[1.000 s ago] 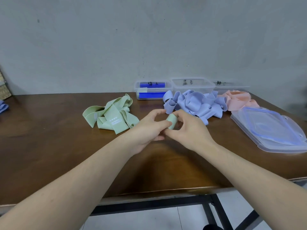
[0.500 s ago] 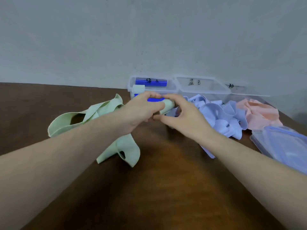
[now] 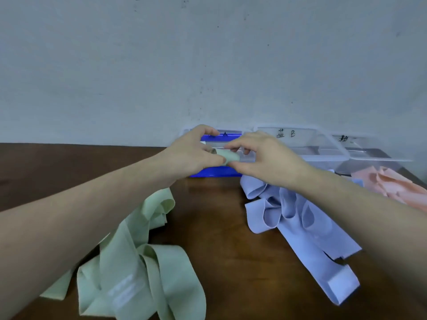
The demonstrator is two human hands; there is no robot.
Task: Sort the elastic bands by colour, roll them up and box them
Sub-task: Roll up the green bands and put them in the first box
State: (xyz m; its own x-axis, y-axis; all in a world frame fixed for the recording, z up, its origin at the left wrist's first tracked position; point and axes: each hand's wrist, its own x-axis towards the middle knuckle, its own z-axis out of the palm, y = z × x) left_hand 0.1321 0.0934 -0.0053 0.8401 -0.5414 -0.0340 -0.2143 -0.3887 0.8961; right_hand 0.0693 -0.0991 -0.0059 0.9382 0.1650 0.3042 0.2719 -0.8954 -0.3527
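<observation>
The brown desk [image 3: 219, 227] carries everything, and along its far edge against the wall stand three clear plastic boxes; the leftmost box [image 3: 215, 173], with a blue base, is the one I reach over. Nearer me lie three loose piles: green elastic bands [image 3: 138, 262] on my left, lilac elastic bands [image 3: 293, 218] on my right, and pink elastic bands [image 3: 392, 183] at the far right.

My left hand [image 3: 191, 155] and my right hand [image 3: 265, 158] meet over the leftmost box, fingers curled, both pinching the rolled green band [image 3: 227, 156] between them. It sits above the box's open top, not yet inside as far as I can tell.

I judge the roll to be very light and soft, a springy coil that wants to unwind the moment the pressure eases. So I hold it across its wound faces, thumb against fingertips, with the free tail trapped under a finger. The fabric looks matte rather than slippery, so a gentle pinch should do; squeezing hard would only flatten the coil. It isn't fragile, and setting it snug against a box wall should help it stay rolled.
</observation>
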